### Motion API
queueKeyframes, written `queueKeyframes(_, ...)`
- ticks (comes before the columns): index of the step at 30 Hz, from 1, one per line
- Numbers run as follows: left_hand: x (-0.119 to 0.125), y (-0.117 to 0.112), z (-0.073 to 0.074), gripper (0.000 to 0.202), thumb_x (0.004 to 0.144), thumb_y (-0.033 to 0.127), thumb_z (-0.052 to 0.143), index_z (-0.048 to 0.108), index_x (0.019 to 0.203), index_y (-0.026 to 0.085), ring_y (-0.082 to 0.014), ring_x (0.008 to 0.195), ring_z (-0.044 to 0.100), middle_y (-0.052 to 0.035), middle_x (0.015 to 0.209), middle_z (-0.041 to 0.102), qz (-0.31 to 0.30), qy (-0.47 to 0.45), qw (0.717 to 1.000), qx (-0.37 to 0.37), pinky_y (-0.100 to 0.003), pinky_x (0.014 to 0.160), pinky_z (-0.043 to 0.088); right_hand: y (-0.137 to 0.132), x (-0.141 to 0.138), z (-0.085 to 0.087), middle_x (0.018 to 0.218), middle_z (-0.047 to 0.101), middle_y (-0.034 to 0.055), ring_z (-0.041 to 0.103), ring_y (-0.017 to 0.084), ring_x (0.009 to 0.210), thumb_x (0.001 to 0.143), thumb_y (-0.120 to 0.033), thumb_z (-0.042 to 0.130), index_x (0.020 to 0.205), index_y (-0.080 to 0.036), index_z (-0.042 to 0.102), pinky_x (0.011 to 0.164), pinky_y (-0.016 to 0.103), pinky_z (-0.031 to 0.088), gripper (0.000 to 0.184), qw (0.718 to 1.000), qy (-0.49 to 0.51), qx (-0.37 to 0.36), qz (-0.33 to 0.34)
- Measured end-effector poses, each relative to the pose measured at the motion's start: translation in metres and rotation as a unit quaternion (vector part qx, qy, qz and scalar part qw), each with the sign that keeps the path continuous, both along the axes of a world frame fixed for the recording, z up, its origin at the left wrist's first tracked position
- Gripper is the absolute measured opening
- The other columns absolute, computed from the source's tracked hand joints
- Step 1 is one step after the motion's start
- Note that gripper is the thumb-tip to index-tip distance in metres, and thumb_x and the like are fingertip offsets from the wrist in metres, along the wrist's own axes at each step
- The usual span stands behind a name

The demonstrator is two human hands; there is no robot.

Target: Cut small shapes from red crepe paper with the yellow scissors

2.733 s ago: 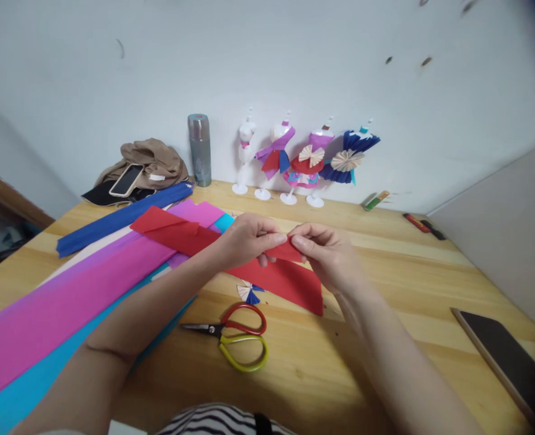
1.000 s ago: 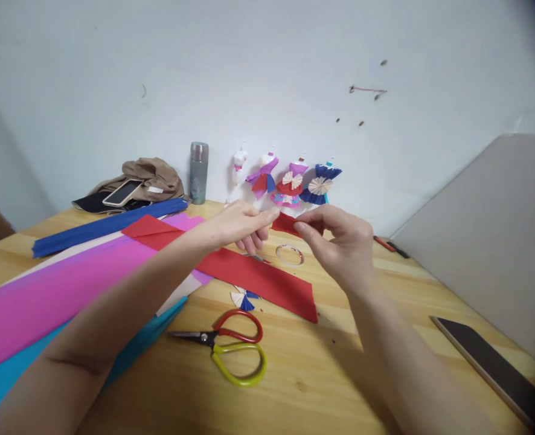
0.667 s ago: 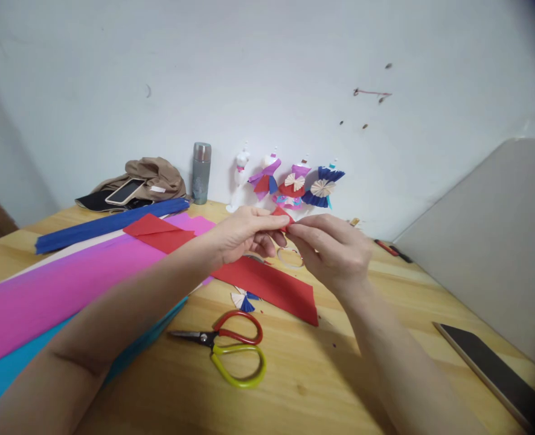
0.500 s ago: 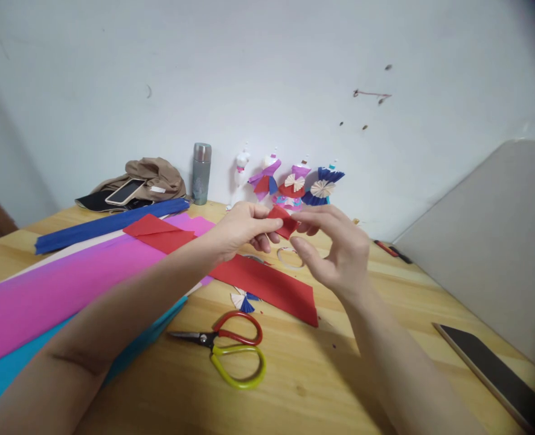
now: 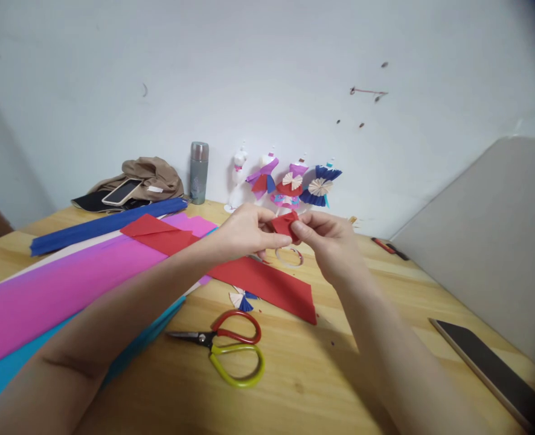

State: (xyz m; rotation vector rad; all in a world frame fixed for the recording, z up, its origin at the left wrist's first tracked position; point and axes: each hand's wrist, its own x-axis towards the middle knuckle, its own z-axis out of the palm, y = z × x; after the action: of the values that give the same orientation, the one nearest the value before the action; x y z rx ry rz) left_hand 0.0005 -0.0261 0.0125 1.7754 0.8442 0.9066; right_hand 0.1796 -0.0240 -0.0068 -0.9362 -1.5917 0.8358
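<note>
A small folded piece of red crepe paper (image 5: 284,226) is held up above the table between my two hands. My left hand (image 5: 244,231) pinches its left side, thumb along the lower edge. At the right edge, my right hand (image 5: 324,238) grips it between thumb and fingers. Below lies a long red crepe paper strip (image 5: 267,284). In front of it are a small white and blue pleated paper bow (image 5: 243,300) and scissors (image 5: 213,339) with one red and one yellow handle. A roll of tape (image 5: 290,257) sits just under the hands.
Pink (image 5: 90,266), blue (image 5: 108,225) and turquoise crepe paper cover the left. Along the wall stand a flask (image 5: 199,172) and several small mannequins (image 5: 290,184) in paper dresses. A brown cloth (image 5: 154,181) with a phone (image 5: 122,191) lies back left; a dark tablet-like slab (image 5: 489,362) lies right.
My right hand has closed from a loose, spread position onto the right edge of the red paper. The paper has tilted slightly; my left hand keeps its hold.
</note>
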Motion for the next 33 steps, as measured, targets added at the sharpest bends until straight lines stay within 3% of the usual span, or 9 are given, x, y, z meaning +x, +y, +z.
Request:
queueKeyframes(3,0.005,-0.001,-0.001,0.010,0.082,0.017,0.068,0.066,0.075,0.009,-0.0051,0.046,0.053,0.0027,0.062,0.061,0.027,-0.035,0.998,-0.033,-0.020,0.049,0.046,0.002,-0.001,-0.003,0.054,0.057,-0.0021,0.050,0.012,0.051,0.070,-0.053,0.082,0.061,-0.022,0.063,0.050,0.026,0.042,0.037,0.999,0.048,-0.002,0.008)
queueKeyframes(7,0.009,0.000,-0.004,0.020,0.087,0.019,0.061,0.062,0.068,0.011,-0.0064,0.041,0.050,0.0026,0.057,0.058,0.084,-0.028,0.996,-0.017,-0.021,0.045,0.041,0.001,-0.004,-0.004,0.058,0.059,-0.0015,0.052,0.013,0.052,0.069,-0.055,0.082,0.065,-0.023,0.064,0.051,0.027,0.044,0.037,0.999,0.053,-0.006,0.010)
queueKeyframes(11,0.005,-0.001,-0.003,0.027,0.085,0.019,0.059,0.055,0.058,0.015,-0.0077,0.048,0.045,0.0044,0.052,0.047,0.106,0.062,0.987,0.099,-0.023,0.050,0.034,-0.002,-0.006,-0.002,0.076,0.071,0.0012,0.064,0.017,0.066,0.068,-0.045,0.085,0.081,-0.023,0.072,0.064,0.032,0.054,0.028,0.999,0.029,0.012,0.019)
queueKeyframes(13,0.002,-0.004,-0.001,0.028,0.083,0.020,0.059,0.055,0.056,0.015,-0.0088,0.054,0.042,0.0039,0.053,0.045,0.116,0.131,0.967,0.185,-0.024,0.053,0.029,-0.003,-0.006,-0.002,0.074,0.072,0.0009,0.065,0.017,0.066,0.066,-0.039,0.087,0.078,-0.023,0.073,0.065,0.031,0.054,0.024,1.000,0.022,0.013,0.014)
queueKeyframes(15,0.000,-0.006,0.001,0.026,0.085,0.026,0.058,0.060,0.061,0.016,-0.0107,0.059,0.044,0.0025,0.056,0.048,0.128,0.175,0.951,0.220,-0.026,0.056,0.028,-0.003,-0.007,-0.003,0.067,0.071,0.0003,0.063,0.016,0.061,0.067,-0.037,0.086,0.070,-0.022,0.071,0.060,0.030,0.052,0.022,1.000,0.027,0.009,0.008)
queueKeyframes(19,0.000,-0.006,0.001,0.024,0.084,0.033,0.059,0.062,0.066,0.017,-0.0105,0.059,0.042,0.0030,0.059,0.049,0.119,0.153,0.959,0.208,-0.027,0.055,0.026,-0.001,-0.008,-0.005,0.063,0.068,-0.0007,0.061,0.015,0.059,0.071,-0.039,0.082,0.069,-0.023,0.069,0.060,0.030,0.051,0.021,0.997,0.074,0.015,0.012)
queueKeyframes(24,-0.002,-0.002,-0.001,0.021,0.086,0.026,0.055,0.068,0.073,0.016,-0.0105,0.060,0.044,0.0018,0.062,0.055,0.104,0.115,0.967,0.201,-0.025,0.056,0.029,-0.002,-0.005,-0.002,0.065,0.069,-0.0003,0.062,0.015,0.060,0.072,-0.039,0.081,0.072,-0.025,0.070,0.061,0.030,0.050,0.018,0.996,0.087,0.021,0.018)
queueKeyframes(29,-0.004,-0.007,0.005,0.022,0.089,0.020,0.050,0.066,0.074,0.017,-0.0127,0.066,0.050,-0.0010,0.070,0.062,0.089,0.209,0.937,0.267,-0.027,0.062,0.032,-0.005,0.002,0.003,0.082,0.075,0.0018,0.071,0.021,0.076,0.072,-0.039,0.084,0.088,-0.028,0.075,0.073,0.036,0.055,0.021,0.998,0.015,0.064,0.011)
queueKeyframes(33,-0.004,-0.011,0.007,0.022,0.091,0.021,0.051,0.067,0.076,0.016,-0.0147,0.072,0.054,-0.0039,0.076,0.067,0.094,0.226,0.923,0.297,-0.029,0.067,0.035,-0.006,0.002,0.002,0.073,0.074,0.0023,0.069,0.021,0.069,0.078,-0.034,0.080,0.077,-0.026,0.075,0.069,0.037,0.056,0.009,0.992,-0.044,0.114,-0.016)
